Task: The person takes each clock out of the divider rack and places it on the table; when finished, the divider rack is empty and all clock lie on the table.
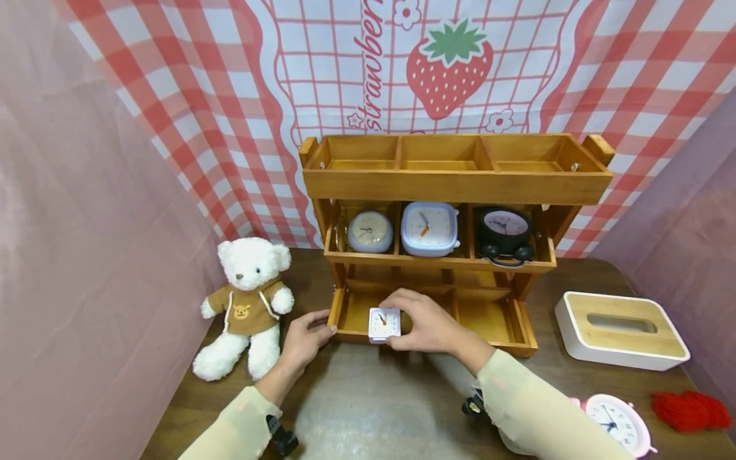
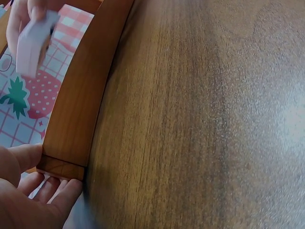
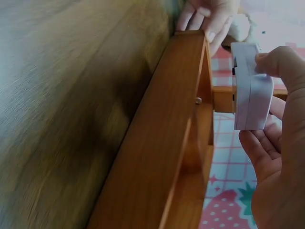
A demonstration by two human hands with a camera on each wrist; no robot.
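In the head view, my right hand [image 1: 427,321] holds a small square white alarm clock [image 1: 384,324], dial facing up, over the front board of the wooden shelf's [image 1: 454,186] bottom tier. The right wrist view shows the clock's side [image 3: 252,88] pinched between thumb and fingers, apart from the wood. With thumb and fingers, my left hand [image 1: 305,340] grips the left front corner of that bottom tier; its end [image 2: 62,167] lies between them in the left wrist view.
In the middle tier sit a round clock [image 1: 370,231], a blue square clock [image 1: 430,229] and a black clock [image 1: 506,227]. A white teddy bear [image 1: 251,294] sits left. On the right are a tissue box [image 1: 627,326], a pink clock [image 1: 615,421] and red yarn [image 1: 690,411].
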